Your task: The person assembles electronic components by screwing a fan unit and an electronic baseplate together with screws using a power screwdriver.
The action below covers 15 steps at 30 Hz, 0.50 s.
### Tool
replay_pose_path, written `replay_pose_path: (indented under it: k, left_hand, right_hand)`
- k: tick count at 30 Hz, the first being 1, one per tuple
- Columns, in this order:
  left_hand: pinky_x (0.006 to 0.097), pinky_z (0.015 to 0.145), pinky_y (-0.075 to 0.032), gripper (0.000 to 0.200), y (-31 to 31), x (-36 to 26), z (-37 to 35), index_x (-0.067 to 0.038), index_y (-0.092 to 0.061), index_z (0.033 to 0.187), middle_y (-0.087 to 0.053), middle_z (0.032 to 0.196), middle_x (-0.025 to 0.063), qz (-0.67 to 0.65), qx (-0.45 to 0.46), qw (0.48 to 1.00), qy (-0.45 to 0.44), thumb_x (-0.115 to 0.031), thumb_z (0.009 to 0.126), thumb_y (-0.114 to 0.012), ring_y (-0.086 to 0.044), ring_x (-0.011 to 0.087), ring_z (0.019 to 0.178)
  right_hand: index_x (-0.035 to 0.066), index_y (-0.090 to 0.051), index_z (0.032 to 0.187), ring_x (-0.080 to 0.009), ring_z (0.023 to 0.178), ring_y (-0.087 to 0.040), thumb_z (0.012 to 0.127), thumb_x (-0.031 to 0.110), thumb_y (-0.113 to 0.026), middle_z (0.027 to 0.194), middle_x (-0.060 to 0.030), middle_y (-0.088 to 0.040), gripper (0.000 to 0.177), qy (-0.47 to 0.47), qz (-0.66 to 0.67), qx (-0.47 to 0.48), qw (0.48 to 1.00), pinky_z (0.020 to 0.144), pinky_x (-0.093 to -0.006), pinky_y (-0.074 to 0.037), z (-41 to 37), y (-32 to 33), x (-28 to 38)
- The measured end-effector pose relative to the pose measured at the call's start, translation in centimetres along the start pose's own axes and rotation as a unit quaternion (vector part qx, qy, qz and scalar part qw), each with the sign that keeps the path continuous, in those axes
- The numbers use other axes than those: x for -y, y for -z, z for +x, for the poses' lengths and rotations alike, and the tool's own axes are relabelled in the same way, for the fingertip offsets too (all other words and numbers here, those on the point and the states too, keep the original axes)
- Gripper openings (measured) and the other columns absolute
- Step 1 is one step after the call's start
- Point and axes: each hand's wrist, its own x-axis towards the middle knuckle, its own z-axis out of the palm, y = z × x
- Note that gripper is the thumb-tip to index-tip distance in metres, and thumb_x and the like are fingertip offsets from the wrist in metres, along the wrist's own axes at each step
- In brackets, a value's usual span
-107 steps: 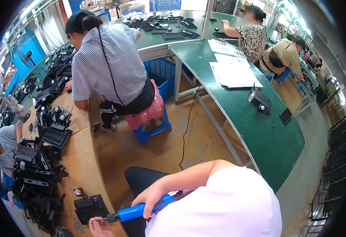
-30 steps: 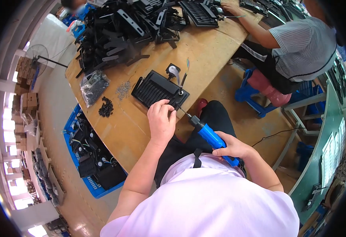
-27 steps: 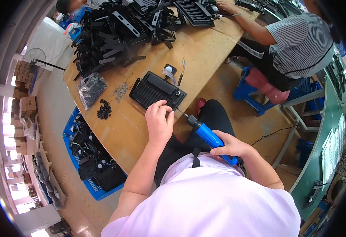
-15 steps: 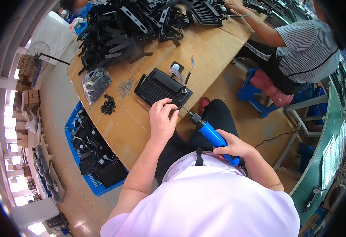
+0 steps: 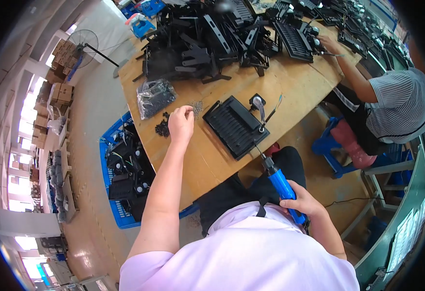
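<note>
My right hand (image 5: 303, 198) is wrapped round a blue electric screwdriver (image 5: 283, 184). Its bit points up at the near edge of a black finned floodlight housing (image 5: 236, 127) on the table. A small sensor with a white dome (image 5: 257, 100) and a cable with coloured wire ends (image 5: 273, 113) are at the housing's far right side. To the left, my left hand (image 5: 181, 125) hovers by a scatter of small silver screws (image 5: 197, 105), fingertips pinched together; anything between them is too small to make out. Small black parts (image 5: 162, 128) lie just left of that hand.
A big heap of black brackets (image 5: 188, 48) covers the far side of the wooden table (image 5: 207, 162). A plastic bag of parts (image 5: 155, 98) lies left. Below stands a blue crate (image 5: 106, 167) of housings. A co-worker in a striped shirt (image 5: 400, 99) sits at right.
My left hand has left the housing and moved left to the small screws. The screwdriver stays in my right hand near the housing's edge. The whole view has shifted.
</note>
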Motion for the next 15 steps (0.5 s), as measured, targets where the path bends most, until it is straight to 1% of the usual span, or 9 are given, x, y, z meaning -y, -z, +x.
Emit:
replay_pose_path:
  k: [1,2,3,4,5,7,13,15]
  left_hand:
    - [0.0428,0.084,-0.053,0.012,-0.3,1.0,1.0,-0.007,-0.074,0.097,-0.071,0.095,0.0143,0.021,0.014,1.0,-0.012,-0.011,0.087,-0.068,-0.068,0.0328,0.094]
    - [0.0452,0.084,-0.054,0.015,-1.3,2.7,2.0,-0.008,-0.075,0.097,-0.071,0.094,0.015,0.093,-0.003,0.994,-0.059,-0.018,0.086,-0.07,-0.067,0.0338,0.094]
    - [0.0458,0.084,-0.054,0.018,-1.3,3.1,2.4,-0.011,-0.075,0.097,-0.071,0.094,0.0144,0.102,0.0,0.992,-0.068,-0.023,0.085,-0.071,-0.067,0.0346,0.092]
    - [0.0452,0.083,-0.054,0.017,-1.4,3.1,2.8,-0.014,-0.076,0.095,-0.071,0.092,0.0129,0.165,0.033,0.985,-0.044,-0.025,0.083,-0.072,-0.067,0.0341,0.091]
    - [0.0452,0.082,-0.054,0.014,-1.8,3.8,3.0,-0.014,-0.076,0.09,-0.071,0.091,0.0115,0.164,0.057,0.984,-0.04,-0.025,0.083,-0.074,-0.067,0.0326,0.09]
    - [0.045,0.08,-0.054,0.01,-2.5,4.1,3.1,-0.013,-0.074,0.083,-0.071,0.086,0.0102,0.183,0.041,0.981,-0.059,-0.023,0.081,-0.077,-0.068,0.0307,0.088]
    - [0.0451,0.077,-0.054,0.006,-1.9,3.9,2.8,-0.014,-0.074,0.079,-0.07,0.084,0.0101,0.138,0.026,0.989,-0.052,-0.02,0.08,-0.074,-0.068,0.0312,0.085]
    - [0.0466,0.077,-0.054,0.009,-1.9,4.5,2.7,-0.014,-0.075,0.08,-0.071,0.083,0.012,0.099,0.008,0.993,-0.058,-0.021,0.08,-0.071,-0.068,0.0329,0.084]
  right_hand:
    - [0.001,-0.043,0.138,-0.0165,0.073,-0.063,0.081,0.017,-0.082,0.089,-0.0082,-0.062,0.071,-0.002,0.007,-0.002,1.0,0.067,-0.0317,-0.054,-0.4,-0.1,0.1]
    - [0.001,-0.043,0.137,-0.0167,0.073,-0.064,0.081,0.017,-0.082,0.089,-0.0082,-0.062,0.07,0.002,0.011,0.003,1.0,0.067,-0.0319,-0.054,-0.2,-0.2,0.3]
    - [0.0,-0.043,0.138,-0.0165,0.072,-0.064,0.082,0.016,-0.081,0.088,-0.0084,-0.063,0.07,0.01,-0.002,0.007,1.0,0.067,-0.0318,-0.053,0.1,0.0,-0.2]
    - [-0.002,-0.042,0.138,-0.0163,0.072,-0.064,0.083,0.015,-0.081,0.087,-0.0086,-0.063,0.069,0.016,-0.016,0.012,1.0,0.066,-0.0318,-0.053,0.5,0.4,-0.8]
    - [-0.001,-0.042,0.137,-0.0163,0.073,-0.064,0.083,0.015,-0.081,0.087,-0.0086,-0.063,0.069,0.018,-0.011,0.01,1.0,0.067,-0.0319,-0.053,0.7,0.3,-0.9]
    - [-0.001,-0.043,0.136,-0.0164,0.074,-0.063,0.082,0.017,-0.081,0.087,-0.0085,-0.062,0.068,0.019,0.008,0.008,1.0,0.069,-0.0321,-0.053,0.5,0.1,-0.7]
    - [-0.001,-0.042,0.137,-0.0168,0.074,-0.064,0.083,0.017,-0.081,0.087,-0.0085,-0.062,0.069,0.01,0.002,0.005,1.0,0.069,-0.0321,-0.054,0.3,0.1,-0.3]
    - [-0.001,-0.042,0.136,-0.0163,0.074,-0.063,0.083,0.017,-0.081,0.087,-0.0084,-0.062,0.069,0.003,0.0,0.016,1.0,0.069,-0.0316,-0.053,0.5,0.1,-0.2]
